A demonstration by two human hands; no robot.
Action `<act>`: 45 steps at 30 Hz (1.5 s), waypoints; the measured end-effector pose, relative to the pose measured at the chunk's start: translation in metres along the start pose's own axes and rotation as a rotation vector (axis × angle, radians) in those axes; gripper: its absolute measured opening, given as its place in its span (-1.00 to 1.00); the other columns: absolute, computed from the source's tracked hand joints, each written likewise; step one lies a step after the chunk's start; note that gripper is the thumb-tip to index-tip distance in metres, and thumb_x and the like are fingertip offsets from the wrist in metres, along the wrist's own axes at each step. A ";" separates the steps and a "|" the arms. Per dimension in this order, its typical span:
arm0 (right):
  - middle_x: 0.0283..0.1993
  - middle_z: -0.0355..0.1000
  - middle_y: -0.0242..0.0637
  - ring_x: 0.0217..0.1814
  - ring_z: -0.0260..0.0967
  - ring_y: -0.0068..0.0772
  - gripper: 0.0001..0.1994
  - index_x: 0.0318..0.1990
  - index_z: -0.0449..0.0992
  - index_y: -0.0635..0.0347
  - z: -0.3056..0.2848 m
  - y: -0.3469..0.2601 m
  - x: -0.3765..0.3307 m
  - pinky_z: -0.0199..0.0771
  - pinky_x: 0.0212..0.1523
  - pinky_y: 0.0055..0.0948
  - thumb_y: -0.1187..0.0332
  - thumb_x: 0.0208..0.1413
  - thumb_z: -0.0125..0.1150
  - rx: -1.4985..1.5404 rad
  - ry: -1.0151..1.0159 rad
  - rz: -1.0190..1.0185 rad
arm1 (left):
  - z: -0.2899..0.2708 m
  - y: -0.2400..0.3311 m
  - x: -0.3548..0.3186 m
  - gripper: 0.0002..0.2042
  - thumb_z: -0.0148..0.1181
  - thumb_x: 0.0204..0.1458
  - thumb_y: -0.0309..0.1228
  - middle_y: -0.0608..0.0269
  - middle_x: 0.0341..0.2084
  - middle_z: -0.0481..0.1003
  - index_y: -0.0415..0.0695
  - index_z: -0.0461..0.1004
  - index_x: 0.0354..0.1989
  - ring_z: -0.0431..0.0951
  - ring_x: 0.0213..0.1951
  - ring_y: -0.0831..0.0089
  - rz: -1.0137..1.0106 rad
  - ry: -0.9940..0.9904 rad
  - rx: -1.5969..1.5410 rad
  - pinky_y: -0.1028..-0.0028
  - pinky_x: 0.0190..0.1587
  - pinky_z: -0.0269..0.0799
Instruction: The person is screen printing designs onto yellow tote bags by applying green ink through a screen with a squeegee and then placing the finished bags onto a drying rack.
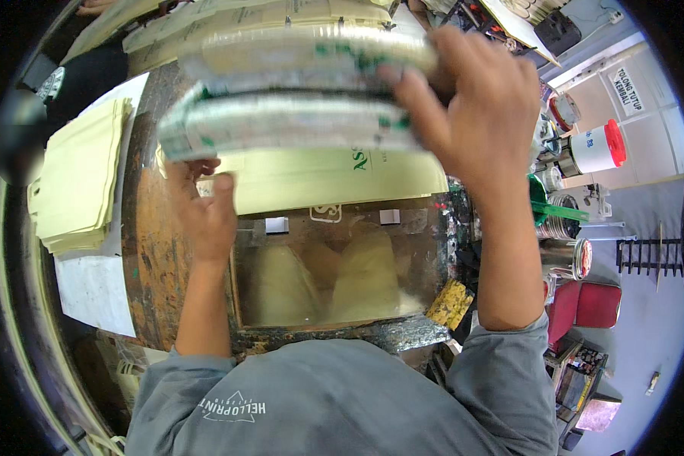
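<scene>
My right hand (475, 114) is closed round the right end of a screen-printing frame (289, 125), which is tilted up and smeared by motion. Green ink stains mark the frame's whitish taped sides. Below it a pale yellow bag (304, 178) with green print lies flat on the printing board. At the bag's left end is my left hand (201, 209), its thumb apart from the fingers and some fingertips hidden by the frame. Under the bag's near edge a glassy board (327, 281) shows two small white tabs.
A stack of pale yellow bags (83, 175) lies on white paper at the left. More bags (251, 23) are spread at the back. On the right stand a red-lidded container (596, 148), tins and a green scoop (558, 211). A yellow sponge (450, 304) sits by the board's near right corner.
</scene>
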State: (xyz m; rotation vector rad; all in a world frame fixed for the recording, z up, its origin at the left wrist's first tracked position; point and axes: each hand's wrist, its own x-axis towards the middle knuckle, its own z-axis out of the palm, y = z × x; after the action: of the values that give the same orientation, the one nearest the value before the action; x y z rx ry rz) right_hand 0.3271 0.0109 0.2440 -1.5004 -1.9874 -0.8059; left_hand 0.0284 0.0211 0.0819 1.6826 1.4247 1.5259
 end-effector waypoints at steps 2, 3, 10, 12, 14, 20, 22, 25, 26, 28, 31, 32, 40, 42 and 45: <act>-0.45 0.51 -0.14 -0.35 0.51 0.00 -0.49 -0.20 0.64 0.21 -0.001 0.002 0.028 0.37 -0.23 -0.08 -0.15 0.15 0.36 0.118 0.091 -0.010 | 0.004 -0.018 -0.008 -0.20 0.49 0.12 0.03 -0.03 -0.10 0.49 -0.41 0.39 0.29 0.49 0.02 0.13 -0.081 -0.088 0.443 0.17 0.11 0.38; -0.50 0.46 -0.20 -0.43 0.42 -0.15 -0.49 -0.31 0.57 0.18 -0.001 0.008 0.037 0.33 -0.32 -0.16 -0.18 0.20 0.28 0.148 0.067 0.010 | 0.004 -0.040 -0.022 -0.24 0.46 0.13 0.04 -0.08 -0.09 0.48 -0.42 0.41 0.23 0.46 0.04 0.06 -0.127 -0.130 0.626 0.12 0.12 0.36; -0.65 0.36 -0.25 -0.54 0.34 -0.31 -0.39 -0.58 0.43 0.14 -0.011 0.019 0.054 0.29 -0.34 -0.15 -0.22 0.29 0.16 0.194 -0.053 0.110 | 0.004 -0.100 -0.022 -0.62 0.29 0.30 -0.11 0.02 -0.19 0.58 -0.26 0.61 -0.07 0.52 -0.06 -0.01 -0.171 -0.150 0.662 0.01 0.17 0.33; -0.57 0.44 -0.16 -0.46 0.43 -0.17 -0.41 -0.47 0.51 0.19 -0.003 0.021 0.053 0.35 -0.29 -0.09 -0.23 0.27 0.18 0.154 0.026 0.052 | -0.004 -0.107 0.006 -0.70 0.28 0.32 -0.19 0.06 -0.23 0.65 -0.22 0.65 -0.13 0.63 -0.11 0.08 0.051 -0.006 0.547 0.13 0.08 0.45; -0.43 0.56 -0.02 -0.35 0.55 0.09 -0.41 -0.24 0.67 0.26 0.004 0.028 0.058 0.45 -0.27 -0.03 -0.23 0.22 0.26 0.105 0.155 -0.015 | -0.016 -0.082 0.059 -0.71 0.29 0.32 -0.22 0.01 -0.20 0.67 -0.26 0.65 -0.13 0.66 -0.11 0.12 0.090 -0.062 0.362 0.22 0.00 0.50; -0.38 0.62 -0.05 -0.25 0.61 0.01 -0.37 -0.19 0.69 0.19 0.004 0.030 0.060 0.44 -0.08 -0.02 -0.32 0.21 0.21 0.074 0.077 0.041 | -0.204 -0.106 0.212 -0.76 0.25 0.33 -0.34 0.31 -0.26 0.65 -0.31 0.66 -0.09 0.55 -0.21 0.56 0.068 -0.260 0.454 0.51 -0.09 0.46; -0.36 0.63 -0.07 -0.23 0.62 -0.01 -0.36 -0.16 0.70 0.18 0.001 0.020 0.058 0.42 -0.04 -0.03 -0.32 0.21 0.21 0.126 0.056 0.045 | -0.309 -0.140 0.241 -0.75 0.26 0.31 -0.33 0.20 -0.31 0.66 -0.30 0.66 -0.06 0.58 -0.24 0.51 0.031 -0.166 0.550 0.46 -0.12 0.49; -0.51 0.48 -0.17 -0.38 0.47 -0.20 -0.38 -0.39 0.55 0.16 -0.008 0.027 0.065 0.35 -0.16 -0.05 -0.31 0.28 0.12 0.144 -0.085 0.088 | -0.320 -0.140 0.248 -0.60 0.24 0.30 -0.27 -0.17 -0.10 0.67 -0.29 0.53 0.19 0.68 -0.04 0.05 0.126 0.327 1.337 0.18 0.06 0.55; -0.59 0.42 -0.20 -0.46 0.40 -0.29 -0.35 -0.52 0.48 0.14 -0.014 0.030 0.070 0.30 -0.21 -0.08 -0.30 0.31 0.07 0.143 -0.190 0.121 | -0.240 -0.082 0.215 -0.50 0.24 0.32 -0.22 -0.18 -0.04 0.65 -0.30 0.44 0.31 0.68 -0.01 0.01 0.230 0.641 1.593 0.14 0.08 0.56; -0.49 0.49 -0.20 -0.39 0.43 -0.34 -0.31 -0.46 0.52 0.14 -0.011 0.025 0.071 0.33 -0.24 -0.15 -0.35 0.34 -0.02 0.104 -0.218 0.146 | -0.116 -0.020 0.127 -0.34 0.30 0.24 -0.09 -0.15 0.19 0.46 -0.14 0.30 0.44 0.41 0.24 -0.02 0.534 0.121 0.874 -0.03 0.27 0.26; -0.47 0.44 -0.28 -0.40 0.37 -0.37 -0.31 -0.38 0.54 0.16 -0.016 0.029 0.076 0.40 -0.25 -0.23 -0.34 0.40 -0.10 0.194 -0.223 0.108 | 0.046 0.024 -0.028 -0.07 0.40 0.12 0.12 -0.11 0.53 0.17 0.10 0.11 0.62 0.00 0.61 -0.06 0.419 -0.815 0.486 -0.29 0.56 -0.17; -0.47 0.43 -0.28 -0.40 0.38 -0.38 -0.31 -0.36 0.55 0.16 -0.022 0.030 0.080 0.41 -0.24 -0.22 -0.33 0.41 -0.11 0.197 -0.235 0.093 | 0.093 0.013 -0.060 0.04 0.28 0.02 0.40 -0.02 0.62 0.00 0.12 0.11 0.62 -0.14 0.63 -0.11 0.414 -0.917 0.621 -0.37 0.54 -0.47; -0.54 0.39 -0.34 -0.42 0.38 -0.44 -0.31 -0.33 0.57 0.19 -0.004 0.037 0.067 0.46 -0.30 -0.25 -0.31 0.43 -0.12 0.179 -0.114 0.035 | 0.141 -0.003 -0.102 0.07 0.05 -0.06 0.61 0.01 0.58 0.10 0.08 0.30 0.53 -0.04 0.59 -0.19 0.504 -0.876 0.608 -0.59 0.44 -0.45; -0.56 0.37 -0.37 -0.45 0.36 -0.45 -0.31 -0.36 0.56 0.18 -0.017 0.031 0.069 0.46 -0.31 -0.25 -0.32 0.41 -0.10 0.248 -0.166 0.070 | 0.138 -0.004 -0.104 0.08 0.08 -0.07 0.59 0.06 0.60 0.04 0.12 0.25 0.56 -0.10 0.61 -0.19 0.503 -0.883 0.624 -0.56 0.46 -0.45; -0.58 0.36 -0.40 -0.47 0.34 -0.48 -0.31 -0.39 0.54 0.15 -0.023 0.020 0.071 0.47 -0.28 -0.24 -0.34 0.40 -0.09 0.191 -0.193 0.155 | 0.139 -0.004 -0.107 0.08 0.12 -0.06 0.57 0.09 0.61 0.02 0.12 0.22 0.57 -0.13 0.62 -0.18 0.515 -0.876 0.592 -0.52 0.48 -0.44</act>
State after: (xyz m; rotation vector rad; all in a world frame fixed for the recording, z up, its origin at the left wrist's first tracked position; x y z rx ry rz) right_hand 0.3296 0.0453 0.3134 -1.6439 -1.9892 -0.4081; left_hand 0.1698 -0.0315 -0.0079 2.7417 1.0138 0.3531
